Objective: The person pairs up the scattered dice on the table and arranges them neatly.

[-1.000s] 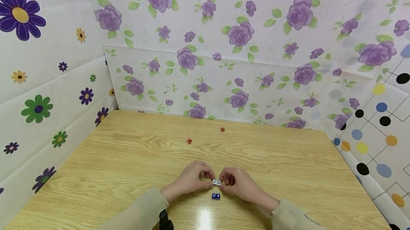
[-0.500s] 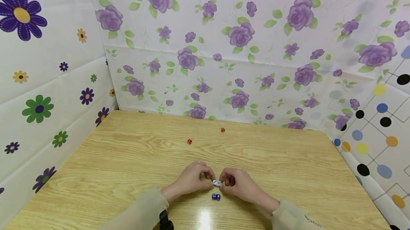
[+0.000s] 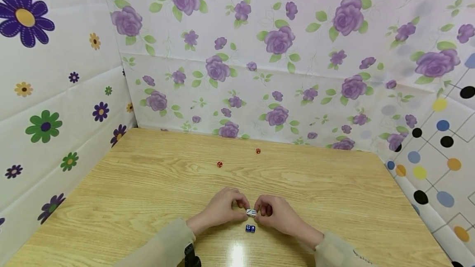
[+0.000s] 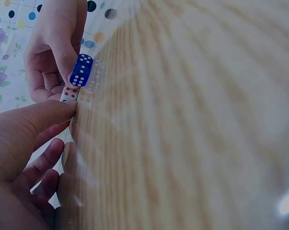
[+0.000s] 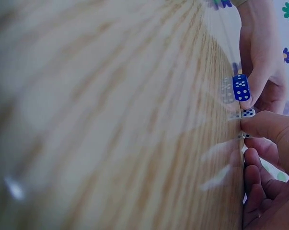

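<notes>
Two white dice (image 3: 251, 212) sit side by side on the wooden table between my hands. My left hand (image 3: 222, 208) pinches the left one between thumb and index finger, while my right hand (image 3: 279, 214) grips the right one the same way. Just nearer to me, a pair of blue dice (image 3: 250, 228) stands side by side, apart from both hands. In the left wrist view a blue die (image 4: 81, 70) shows in front of a partly covered white die (image 4: 69, 94). Thumbs hide much of the white die (image 5: 248, 113) in the right wrist view.
Farther back on the table (image 3: 156, 176) lie two separate red dice, one red die (image 3: 219, 164) left of centre and another red die (image 3: 258, 150) near the back edge. A flowered cloth (image 3: 252, 89) hangs behind the table, with patterned cloths at both sides.
</notes>
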`<state>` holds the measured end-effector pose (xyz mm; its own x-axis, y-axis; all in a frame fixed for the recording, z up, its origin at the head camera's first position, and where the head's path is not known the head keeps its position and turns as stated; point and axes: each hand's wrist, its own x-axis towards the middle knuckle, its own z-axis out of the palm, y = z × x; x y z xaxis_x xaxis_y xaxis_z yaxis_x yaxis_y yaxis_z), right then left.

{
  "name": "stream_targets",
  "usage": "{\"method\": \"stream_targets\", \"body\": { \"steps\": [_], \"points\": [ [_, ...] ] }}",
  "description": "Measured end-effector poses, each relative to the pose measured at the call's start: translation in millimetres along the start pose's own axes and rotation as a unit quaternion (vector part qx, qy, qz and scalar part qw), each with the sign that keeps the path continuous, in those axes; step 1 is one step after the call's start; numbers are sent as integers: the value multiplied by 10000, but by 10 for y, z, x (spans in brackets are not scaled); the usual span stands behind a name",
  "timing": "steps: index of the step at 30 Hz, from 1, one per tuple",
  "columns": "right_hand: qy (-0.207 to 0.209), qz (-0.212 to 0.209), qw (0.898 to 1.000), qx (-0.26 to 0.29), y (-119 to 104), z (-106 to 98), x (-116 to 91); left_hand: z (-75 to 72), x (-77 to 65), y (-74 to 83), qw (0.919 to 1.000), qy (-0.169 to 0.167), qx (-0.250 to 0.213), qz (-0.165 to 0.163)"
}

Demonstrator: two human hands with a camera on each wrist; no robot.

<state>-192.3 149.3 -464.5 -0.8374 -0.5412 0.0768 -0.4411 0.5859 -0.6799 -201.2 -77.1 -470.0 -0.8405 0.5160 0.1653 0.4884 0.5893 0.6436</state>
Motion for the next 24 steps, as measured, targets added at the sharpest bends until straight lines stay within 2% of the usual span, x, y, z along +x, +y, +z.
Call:
{"method": "stream_targets", "body": {
  "steps": [13, 24],
  "points": [
    [13, -6, 10000, 14, 8, 1, -2, 16, 6, -18, 10000, 31, -7, 27],
    [6, 28, 10000, -11, 4, -2, 6, -13, 13, -20, 10000, -89, -20, -26]
  ]
}}
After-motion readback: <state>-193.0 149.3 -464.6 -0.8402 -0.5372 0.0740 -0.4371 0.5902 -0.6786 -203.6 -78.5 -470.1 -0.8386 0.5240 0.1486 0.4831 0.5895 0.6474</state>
